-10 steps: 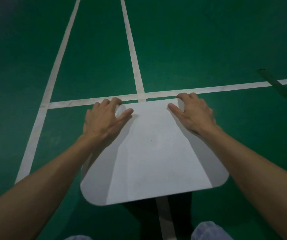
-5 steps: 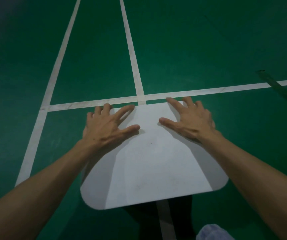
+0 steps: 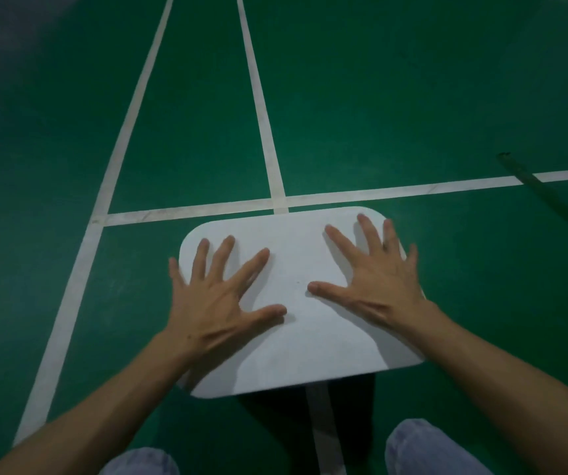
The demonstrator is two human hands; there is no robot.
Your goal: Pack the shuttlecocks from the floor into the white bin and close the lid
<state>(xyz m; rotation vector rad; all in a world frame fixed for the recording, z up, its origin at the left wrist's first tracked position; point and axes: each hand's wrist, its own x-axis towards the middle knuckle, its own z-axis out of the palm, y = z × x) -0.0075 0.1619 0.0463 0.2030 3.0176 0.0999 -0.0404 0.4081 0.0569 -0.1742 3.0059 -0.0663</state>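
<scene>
The white lid [image 3: 296, 344] with rounded corners lies flat over the bin and hides the bin's body and whatever is inside. My left hand [image 3: 217, 296] presses on the lid's left half, palm down, fingers spread and straight. On the right half my right hand [image 3: 375, 275] lies the same way, fingers splayed toward the far edge. No shuttlecocks show on the floor.
Green court floor [image 3: 378, 97] with white lines [image 3: 262, 125] runs all around. A dark pole [image 3: 546, 197] lies slanted at the right. My knees [image 3: 423, 447] in light trousers sit at the bottom edge, close behind the bin.
Both hands let go of the lid's far corners, slid back onto its top and flattened with fingers spread. The lid now lies level.
</scene>
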